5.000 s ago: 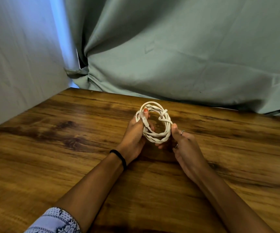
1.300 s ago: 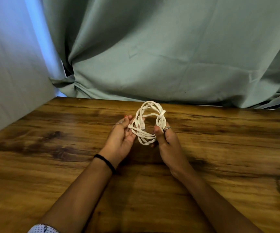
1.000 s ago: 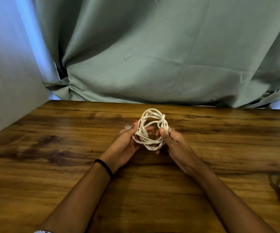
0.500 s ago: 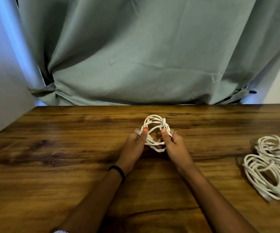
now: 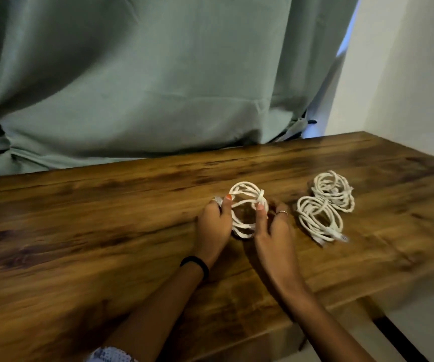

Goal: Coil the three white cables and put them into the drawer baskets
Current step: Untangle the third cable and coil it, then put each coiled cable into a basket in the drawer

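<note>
Cables number three, all white and coiled, none with readable writing: one coil (image 5: pixel 244 210) is gripped upright between the left hand (image 5: pixel 214 226) and right hand (image 5: pixel 273 231) above the wooden counter (image 5: pixel 106 231). Two more coils (image 5: pixel 325 205) lie touching on the counter, just right of the hands

A dark, streaky wooden table (image 5: pixel 93 231) carries everything, its back edge against a green curtain (image 5: pixel 145 87). Two coiled white cables lie on its right part: the nearer coil (image 5: pixel 319 220) touches or slightly overlaps the farther coil (image 5: pixel 333 190), which sits just behind it
</note>
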